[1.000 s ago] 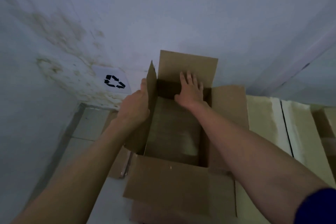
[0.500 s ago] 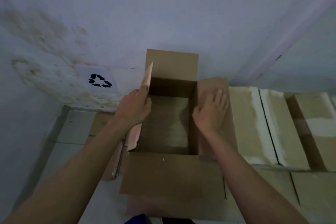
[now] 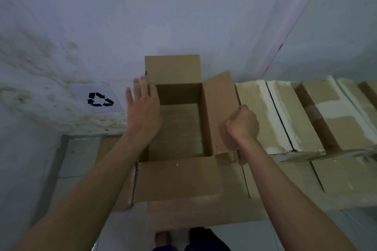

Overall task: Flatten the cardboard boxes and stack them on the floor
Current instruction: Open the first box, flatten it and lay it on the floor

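Both bare forearms reach forward from the bottom corners of the view toward an open brown cardboard box [image 3: 179, 128] that stands upright in front of the person. The left hand [image 3: 143, 112] is spread flat with fingers extended and loose, palm turned toward the box's left rim; it grips nothing, and whether it touches the cardboard there cannot be told, since it covers the left wall and any left flap. The right hand [image 3: 242, 122] is clenched around the outer edge of the right flap [image 3: 220, 112], thumb side up, holding that flap tilted up and outward. The far flap [image 3: 173, 68] stands upright against the stained pale wall [image 3: 183, 6], and the near flap [image 3: 177, 179] lies folded down toward the person.

The box sits close to the wall, with a row of closed, tape-patched cardboard boxes [image 3: 295, 120] just beside it on the right, leaving little room that side. To the left there is open pale tiled floor [image 3: 79, 159] up to the wall base, where a white sheet with a black recycling symbol [image 3: 99, 99] is fixed.

What the box rests on is hidden beneath the near flap. A flat brown piece shows at lower left, partly covered by the left forearm. The scene is dim and the right edge is blurred.
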`<state>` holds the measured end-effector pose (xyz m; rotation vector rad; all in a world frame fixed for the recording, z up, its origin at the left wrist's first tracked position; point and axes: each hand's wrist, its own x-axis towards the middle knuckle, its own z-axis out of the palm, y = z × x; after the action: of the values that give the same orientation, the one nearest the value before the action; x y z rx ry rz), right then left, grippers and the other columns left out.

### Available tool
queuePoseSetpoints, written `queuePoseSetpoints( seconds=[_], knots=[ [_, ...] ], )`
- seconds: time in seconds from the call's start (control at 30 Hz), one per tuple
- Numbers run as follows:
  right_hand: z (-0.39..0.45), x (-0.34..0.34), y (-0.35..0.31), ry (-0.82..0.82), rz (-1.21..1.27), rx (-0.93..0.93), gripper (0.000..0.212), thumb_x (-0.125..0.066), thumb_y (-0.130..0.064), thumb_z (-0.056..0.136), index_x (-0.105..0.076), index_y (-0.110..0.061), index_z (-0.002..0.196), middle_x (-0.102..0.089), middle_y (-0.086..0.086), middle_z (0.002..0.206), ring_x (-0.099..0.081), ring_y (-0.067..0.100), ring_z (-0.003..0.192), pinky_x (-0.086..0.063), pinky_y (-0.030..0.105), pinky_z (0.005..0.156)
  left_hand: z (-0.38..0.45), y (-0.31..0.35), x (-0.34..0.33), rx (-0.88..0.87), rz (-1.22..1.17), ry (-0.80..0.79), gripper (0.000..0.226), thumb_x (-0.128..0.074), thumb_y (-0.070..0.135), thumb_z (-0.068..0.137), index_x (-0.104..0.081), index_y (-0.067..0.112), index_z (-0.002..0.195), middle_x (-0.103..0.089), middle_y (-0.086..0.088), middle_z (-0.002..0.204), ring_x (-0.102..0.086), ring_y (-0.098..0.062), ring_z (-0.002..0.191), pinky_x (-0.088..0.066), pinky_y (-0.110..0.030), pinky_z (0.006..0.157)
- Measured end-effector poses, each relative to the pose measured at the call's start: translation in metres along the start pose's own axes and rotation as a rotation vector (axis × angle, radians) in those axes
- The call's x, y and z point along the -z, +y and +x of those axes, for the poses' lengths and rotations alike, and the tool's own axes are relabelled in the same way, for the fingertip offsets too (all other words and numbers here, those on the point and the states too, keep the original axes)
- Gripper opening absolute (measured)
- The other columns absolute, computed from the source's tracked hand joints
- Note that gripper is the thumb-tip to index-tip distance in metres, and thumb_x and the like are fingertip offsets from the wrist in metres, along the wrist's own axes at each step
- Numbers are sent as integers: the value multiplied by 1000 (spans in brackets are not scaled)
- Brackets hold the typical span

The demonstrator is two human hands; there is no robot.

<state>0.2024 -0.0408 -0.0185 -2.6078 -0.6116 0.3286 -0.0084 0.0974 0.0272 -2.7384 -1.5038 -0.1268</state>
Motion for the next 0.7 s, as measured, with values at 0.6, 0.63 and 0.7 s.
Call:
queuePoseSetpoints(
  seconds=[0.6, 0.63, 0.7],
  knots=[
    [-31, -28, 80, -619, 1041, -347, 86, -27, -80, 83, -56, -21, 139, -71, 9, 122, -71, 28, 106, -57, 41, 86, -66, 128, -104, -84, -533, -600, 81, -51, 53, 89, -23, 7, 149, -64, -14, 126, -63, -33, 109, -52, -38, 88],
    [-31, -29, 81, -635, 1026, -352, 81, -23, -77, 88, -55, -22, 139, -69, 10, 125, -70, 29, 108, -56, 41, 86, -69, 130, -104, -114, -415, -524, 75, -47, 47, 93, -23, 4, 149, -65, -18, 123, -63, -37, 107, -52, -40, 87],
    [-31, -33, 84, -654, 930, -325, 78, -17, -78, 90, -64, -29, 127, -67, 8, 128, -65, 29, 118, -50, 43, 99, -72, 134, -97, -149, -261, -475, 67, -39, 39, 99, -21, 1, 151, -63, -20, 124, -61, -39, 111, -49, -42, 90]
  ],
)
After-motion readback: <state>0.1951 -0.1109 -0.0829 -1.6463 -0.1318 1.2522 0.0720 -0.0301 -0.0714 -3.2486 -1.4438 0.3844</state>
